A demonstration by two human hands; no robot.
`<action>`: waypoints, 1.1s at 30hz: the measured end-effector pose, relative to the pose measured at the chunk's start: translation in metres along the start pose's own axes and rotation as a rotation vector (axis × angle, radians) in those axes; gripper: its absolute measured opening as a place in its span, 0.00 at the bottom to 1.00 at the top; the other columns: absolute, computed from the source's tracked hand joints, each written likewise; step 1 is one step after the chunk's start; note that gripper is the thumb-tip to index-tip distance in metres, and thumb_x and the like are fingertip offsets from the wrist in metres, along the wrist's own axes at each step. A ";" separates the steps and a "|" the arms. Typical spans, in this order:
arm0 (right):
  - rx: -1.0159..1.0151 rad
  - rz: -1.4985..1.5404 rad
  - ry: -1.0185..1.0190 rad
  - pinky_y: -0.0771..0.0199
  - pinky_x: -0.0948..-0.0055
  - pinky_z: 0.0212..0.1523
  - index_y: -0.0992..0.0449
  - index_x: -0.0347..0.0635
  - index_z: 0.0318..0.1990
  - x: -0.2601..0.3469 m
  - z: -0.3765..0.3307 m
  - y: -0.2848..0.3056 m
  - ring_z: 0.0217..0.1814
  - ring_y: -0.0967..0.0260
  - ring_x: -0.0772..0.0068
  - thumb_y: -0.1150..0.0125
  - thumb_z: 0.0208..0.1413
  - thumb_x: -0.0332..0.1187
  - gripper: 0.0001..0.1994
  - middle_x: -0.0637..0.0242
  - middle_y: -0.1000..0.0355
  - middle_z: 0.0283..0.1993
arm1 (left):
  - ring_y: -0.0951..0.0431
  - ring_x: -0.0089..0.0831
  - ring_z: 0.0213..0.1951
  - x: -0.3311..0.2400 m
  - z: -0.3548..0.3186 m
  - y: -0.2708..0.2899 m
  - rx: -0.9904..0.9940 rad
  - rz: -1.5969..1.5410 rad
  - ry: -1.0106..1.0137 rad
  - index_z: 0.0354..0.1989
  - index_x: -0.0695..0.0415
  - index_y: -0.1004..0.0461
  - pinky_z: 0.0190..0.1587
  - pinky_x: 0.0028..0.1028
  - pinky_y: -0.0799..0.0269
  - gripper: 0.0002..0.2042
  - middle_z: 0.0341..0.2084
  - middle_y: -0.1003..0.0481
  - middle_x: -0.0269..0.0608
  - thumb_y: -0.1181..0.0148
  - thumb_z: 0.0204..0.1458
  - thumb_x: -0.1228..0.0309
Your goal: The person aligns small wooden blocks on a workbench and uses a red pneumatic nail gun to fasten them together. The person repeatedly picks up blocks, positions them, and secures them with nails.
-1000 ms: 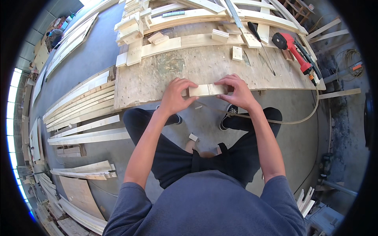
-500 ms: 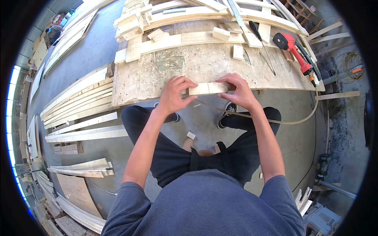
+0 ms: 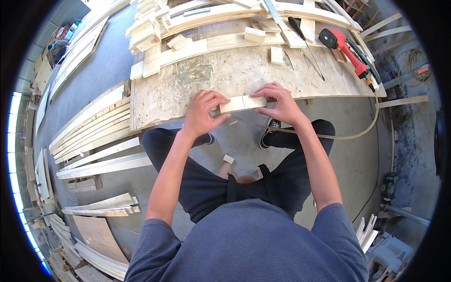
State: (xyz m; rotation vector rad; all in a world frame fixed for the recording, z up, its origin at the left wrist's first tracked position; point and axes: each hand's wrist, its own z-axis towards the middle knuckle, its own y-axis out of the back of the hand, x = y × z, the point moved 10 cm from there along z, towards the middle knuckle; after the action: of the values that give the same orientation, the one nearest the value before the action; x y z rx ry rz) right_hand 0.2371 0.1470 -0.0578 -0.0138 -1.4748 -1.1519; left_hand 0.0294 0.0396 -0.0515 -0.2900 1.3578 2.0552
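Both my hands hold a short pale wooden block (image 3: 243,103) level above the near edge of a worn plywood worktable (image 3: 197,80). My left hand (image 3: 203,113) pinches the block's left end. The right end is gripped by my right hand (image 3: 279,103). The block looks like two short pieces butted end to end, with a seam near its middle. My legs and dark shoes are below it on the concrete floor.
Small wood offcuts (image 3: 276,55) and long planks (image 3: 188,47) lie on the table, with a red power drill (image 3: 342,43) and a screwdriver (image 3: 304,41) at the right. Stacked boards (image 3: 89,127) line the floor at left. A small block (image 3: 228,159) lies between my feet.
The view has shifted slightly; my hands keep the same hold on the block at the table's near edge, with no clear movement of it.
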 end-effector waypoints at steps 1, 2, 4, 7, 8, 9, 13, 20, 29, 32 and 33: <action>-0.006 -0.003 0.010 0.16 0.62 0.58 0.08 0.51 0.56 0.001 0.000 0.000 0.61 0.25 0.63 0.14 0.50 0.29 0.23 0.71 0.16 0.57 | 0.18 0.42 0.51 -0.001 0.000 0.000 0.007 0.005 -0.002 0.51 0.51 0.12 0.57 0.38 0.24 0.20 0.48 0.15 0.35 0.17 0.49 0.65; -0.011 -0.006 0.020 0.16 0.62 0.59 0.08 0.51 0.56 0.002 0.000 0.000 0.62 0.25 0.62 0.15 0.49 0.28 0.23 0.71 0.17 0.57 | 0.19 0.42 0.51 -0.002 0.000 0.000 0.014 0.011 -0.003 0.52 0.51 0.12 0.57 0.38 0.24 0.20 0.49 0.15 0.36 0.17 0.49 0.65; -0.033 -0.055 0.011 0.17 0.61 0.60 0.08 0.53 0.56 0.004 -0.001 0.003 0.62 0.25 0.60 0.15 0.48 0.27 0.24 0.69 0.19 0.58 | 0.19 0.42 0.52 -0.003 0.000 0.000 0.029 0.020 -0.004 0.52 0.51 0.12 0.58 0.38 0.24 0.20 0.49 0.16 0.36 0.17 0.49 0.67; -0.032 -0.186 0.033 0.17 0.60 0.62 0.07 0.54 0.56 0.014 0.002 0.005 0.63 0.25 0.57 0.15 0.47 0.26 0.25 0.67 0.21 0.58 | 0.19 0.43 0.53 -0.005 -0.003 0.001 0.055 0.017 0.007 0.54 0.51 0.12 0.59 0.39 0.24 0.21 0.49 0.17 0.36 0.18 0.49 0.68; -0.028 -0.239 0.043 0.18 0.60 0.62 0.07 0.55 0.56 0.018 0.003 0.004 0.63 0.25 0.56 0.14 0.47 0.25 0.25 0.66 0.22 0.58 | 0.20 0.43 0.53 -0.006 -0.003 0.001 0.062 0.007 0.014 0.55 0.50 0.12 0.60 0.39 0.23 0.21 0.49 0.18 0.36 0.19 0.50 0.69; -0.020 -0.222 0.049 0.17 0.59 0.62 0.07 0.55 0.57 0.018 0.003 0.002 0.62 0.24 0.56 0.15 0.48 0.24 0.26 0.65 0.23 0.59 | 0.20 0.42 0.53 -0.006 -0.004 0.000 0.070 -0.003 0.021 0.56 0.50 0.12 0.60 0.40 0.23 0.21 0.48 0.18 0.35 0.20 0.51 0.69; -0.006 -0.205 0.009 0.15 0.58 0.60 0.08 0.53 0.58 0.003 0.009 -0.006 0.62 0.22 0.54 0.19 0.51 0.19 0.26 0.60 0.25 0.62 | 0.20 0.44 0.51 -0.017 -0.001 -0.003 0.108 -0.028 -0.002 0.56 0.51 0.12 0.57 0.41 0.22 0.23 0.46 0.19 0.38 0.18 0.50 0.68; 0.009 0.002 0.027 0.14 0.62 0.61 0.07 0.46 0.53 0.006 0.027 -0.008 0.62 0.20 0.54 0.34 0.56 0.22 0.20 0.52 0.25 0.66 | 0.19 0.45 0.49 -0.030 -0.002 -0.019 0.140 -0.009 0.041 0.56 0.54 0.12 0.54 0.42 0.22 0.25 0.44 0.21 0.41 0.16 0.47 0.66; 0.001 0.006 0.013 0.15 0.61 0.63 0.06 0.52 0.53 0.002 0.023 -0.006 0.64 0.20 0.54 0.22 0.62 0.31 0.12 0.55 0.23 0.65 | 0.17 0.46 0.52 -0.045 -0.001 -0.019 0.142 0.044 -0.057 0.57 0.55 0.13 0.54 0.42 0.20 0.19 0.50 0.18 0.41 0.23 0.57 0.71; -0.034 -0.097 0.082 0.18 0.60 0.66 0.06 0.53 0.56 0.008 0.019 -0.005 0.67 0.23 0.53 0.20 0.61 0.32 0.16 0.57 0.23 0.66 | 0.17 0.45 0.51 -0.053 -0.002 -0.013 0.045 0.076 -0.021 0.56 0.56 0.13 0.53 0.40 0.20 0.16 0.49 0.18 0.42 0.25 0.59 0.73; -0.042 -0.115 0.106 0.20 0.59 0.69 0.06 0.54 0.56 0.010 0.018 -0.005 0.69 0.24 0.52 0.19 0.60 0.33 0.16 0.58 0.22 0.66 | 0.17 0.44 0.51 -0.056 -0.004 -0.008 0.002 0.081 -0.007 0.56 0.56 0.13 0.52 0.39 0.20 0.15 0.48 0.18 0.42 0.26 0.60 0.73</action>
State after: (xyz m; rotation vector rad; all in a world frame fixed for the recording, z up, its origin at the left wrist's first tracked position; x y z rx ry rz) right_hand 0.2176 0.1503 -0.0500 0.1026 -1.3721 -1.2572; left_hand 0.0765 0.0159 -0.0314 -0.2297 1.3882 2.1186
